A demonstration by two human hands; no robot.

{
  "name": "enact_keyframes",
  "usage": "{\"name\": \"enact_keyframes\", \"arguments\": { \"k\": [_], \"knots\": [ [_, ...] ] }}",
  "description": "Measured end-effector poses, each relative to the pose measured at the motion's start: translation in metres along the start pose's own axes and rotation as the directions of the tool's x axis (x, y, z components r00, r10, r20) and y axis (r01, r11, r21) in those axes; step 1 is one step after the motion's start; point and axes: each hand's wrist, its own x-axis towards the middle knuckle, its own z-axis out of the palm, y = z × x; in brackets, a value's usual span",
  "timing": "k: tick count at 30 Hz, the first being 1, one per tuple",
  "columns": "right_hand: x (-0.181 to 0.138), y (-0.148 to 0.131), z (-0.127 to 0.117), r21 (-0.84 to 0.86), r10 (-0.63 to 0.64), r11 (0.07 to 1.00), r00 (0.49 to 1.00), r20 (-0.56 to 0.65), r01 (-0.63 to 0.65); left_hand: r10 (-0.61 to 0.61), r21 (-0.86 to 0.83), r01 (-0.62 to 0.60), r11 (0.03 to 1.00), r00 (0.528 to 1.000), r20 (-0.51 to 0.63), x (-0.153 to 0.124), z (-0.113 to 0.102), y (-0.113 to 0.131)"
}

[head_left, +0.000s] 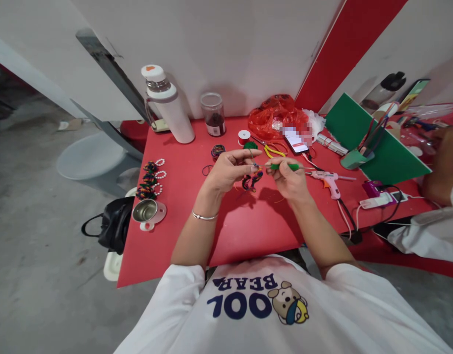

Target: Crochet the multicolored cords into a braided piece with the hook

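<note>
My left hand point(228, 171) is closed on a small multicoloured crochet piece point(251, 181), which hangs below its fingertips over the red table. Between the fingers of my right hand point(290, 181) is a green-handled crochet hook point(291, 167), its tip pointing left at the piece. A strand of yarn runs up near my left fingers. Behind my left hand sits a ball of multicoloured yarn point(218, 151), and a green ball of yarn point(250, 146) lies just beyond the fingertips.
Beaded multicoloured loops point(150, 179) and a metal cup point(145, 211) lie at left. A white thermos point(173, 110) and a jar point(213, 115) stand behind. Yellow-handled pliers point(274, 151), a phone point(296, 141) and a pink glue gun point(327, 181) lie right. Another person's arm point(442, 167) shows far right.
</note>
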Motion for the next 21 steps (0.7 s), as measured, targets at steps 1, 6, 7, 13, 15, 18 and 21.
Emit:
{"name": "enact_keyframes", "arguments": {
  "k": [1, 6, 7, 13, 15, 18, 21],
  "knots": [
    [-0.003, 0.004, 0.004, -0.049, -0.047, 0.998, 0.999, -0.015, 0.046, 0.041, 0.031, -0.039, 0.999, 0.998, -0.047, 0.001, 0.005, -0.002],
    [-0.012, 0.008, 0.021, -0.563, -0.428, 0.746, 0.904, 0.006, 0.357, 0.194, 0.148, -0.156, 0.977, 0.936, -0.292, 0.004, 0.032, -0.016],
    [-0.012, 0.008, 0.022, -0.614, -0.471, 0.688, 0.882, 0.029, 0.387, 0.191, 0.129, -0.158, 0.979, 0.932, -0.309, 0.005, 0.034, -0.019],
    [-0.001, 0.012, 0.014, -0.506, -0.527, 0.693, 0.84, 0.131, 0.514, -0.066, -0.134, 0.047, 0.99, 0.988, -0.14, 0.003, 0.015, -0.009],
    [0.005, 0.01, 0.006, -0.418, -0.483, 0.752, 0.857, 0.178, 0.51, -0.144, -0.144, 0.136, 0.98, 0.988, -0.051, 0.001, 0.003, 0.0],
    [0.01, 0.002, -0.005, -0.357, -0.454, 0.777, 0.855, 0.251, 0.518, -0.17, -0.119, 0.166, 0.979, 0.985, -0.027, 0.0, -0.005, 0.01],
    [0.012, -0.005, -0.01, -0.374, -0.442, 0.765, 0.85, 0.288, 0.524, -0.17, -0.103, 0.165, 0.981, 0.985, -0.036, 0.0, -0.006, 0.013]
  ]
}}
